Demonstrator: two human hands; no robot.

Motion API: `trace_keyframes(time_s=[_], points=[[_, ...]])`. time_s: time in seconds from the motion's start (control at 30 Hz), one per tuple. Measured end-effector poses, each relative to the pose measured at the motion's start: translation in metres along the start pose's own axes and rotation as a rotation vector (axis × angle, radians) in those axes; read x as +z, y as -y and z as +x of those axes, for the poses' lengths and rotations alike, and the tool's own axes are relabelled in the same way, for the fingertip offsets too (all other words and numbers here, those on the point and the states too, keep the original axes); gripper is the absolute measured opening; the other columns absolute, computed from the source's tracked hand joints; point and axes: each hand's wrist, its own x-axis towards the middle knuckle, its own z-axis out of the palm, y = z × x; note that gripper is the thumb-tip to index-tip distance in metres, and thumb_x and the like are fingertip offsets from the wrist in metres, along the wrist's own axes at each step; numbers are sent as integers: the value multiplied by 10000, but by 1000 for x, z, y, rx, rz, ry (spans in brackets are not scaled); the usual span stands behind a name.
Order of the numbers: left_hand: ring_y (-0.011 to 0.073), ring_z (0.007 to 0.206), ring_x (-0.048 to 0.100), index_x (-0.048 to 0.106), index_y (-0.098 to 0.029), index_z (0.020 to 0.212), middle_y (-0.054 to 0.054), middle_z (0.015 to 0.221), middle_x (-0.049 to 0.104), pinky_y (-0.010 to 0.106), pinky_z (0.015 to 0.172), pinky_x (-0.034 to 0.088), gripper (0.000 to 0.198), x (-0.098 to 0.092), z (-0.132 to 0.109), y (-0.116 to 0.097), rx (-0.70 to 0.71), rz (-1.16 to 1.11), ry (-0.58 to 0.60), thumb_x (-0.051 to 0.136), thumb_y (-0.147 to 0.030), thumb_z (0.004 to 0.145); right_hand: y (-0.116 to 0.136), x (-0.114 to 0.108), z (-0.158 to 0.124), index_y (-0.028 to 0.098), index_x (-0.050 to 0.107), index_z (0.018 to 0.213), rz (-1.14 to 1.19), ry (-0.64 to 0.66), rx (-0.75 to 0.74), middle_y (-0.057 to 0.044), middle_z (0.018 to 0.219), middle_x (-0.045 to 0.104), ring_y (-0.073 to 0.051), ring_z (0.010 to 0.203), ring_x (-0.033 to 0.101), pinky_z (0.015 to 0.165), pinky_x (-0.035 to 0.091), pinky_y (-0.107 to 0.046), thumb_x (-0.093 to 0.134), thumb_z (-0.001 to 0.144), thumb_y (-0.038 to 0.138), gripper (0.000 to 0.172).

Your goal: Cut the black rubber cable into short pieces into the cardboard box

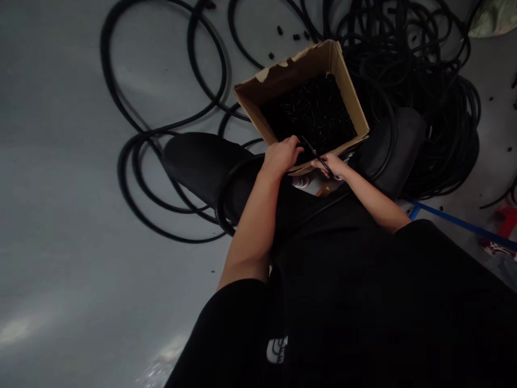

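Observation:
Over the near edge of an open cardboard box (349, 102), my right hand (333, 164) is closed round the dark handles of a pair of scissors (317, 153). The blades point up and left toward my other hand. My left hand (280, 155) is closed at the box's near left corner, its fingers curled round a black rubber hose (238, 168) that runs in from over my thigh. The hose's end is mostly hidden by the fingers and dark against the box's contents. Many short black cut pieces (309, 108) lie inside the box.
Large loops of black hose (107, 64) spread over the grey floor (60, 161) to the left. A big tangled heap of hose (440, 124) lies to the right. Several stray black bits (296, 37) sit beyond the box. A blue bar (456, 218) and a red object (506, 220) are at right.

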Motion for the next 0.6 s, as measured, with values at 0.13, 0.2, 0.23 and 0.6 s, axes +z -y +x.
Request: trace_keyframes(time_s=[0.13,0.2,0.23,0.6], points=[[423,1518,789,685,-172,1663,263,1588,826,553,1287,632,509,1,0,2,19,-66,-26,621,-248,1164,2,3,2,251,551,787,-9,-43,37,44,582,542,-122,547,509,514,424,-230,926,1166,462,573],[419,1554,765,654,-140,1685,289,1613,796,556,1334,608,548,0,0,2,23,-105,-43,618,-198,1142,4,5,2,241,563,786,11,-26,33,29,620,567,-126,591,543,546,445,-221,953,1148,447,571],[420,1560,760,640,-130,1693,300,1618,785,557,1341,603,562,0,0,2,18,-120,-53,613,-181,1134,5,5,1,237,569,790,18,-12,28,25,641,580,-128,613,555,562,456,-218,986,1122,451,574],[412,1398,824,717,-162,1543,246,1448,871,467,1176,647,422,7,3,-8,-23,-156,-38,645,-260,1138,-3,5,7,245,600,927,10,38,-35,38,834,549,-160,782,520,662,444,-260,1090,944,680,655]])
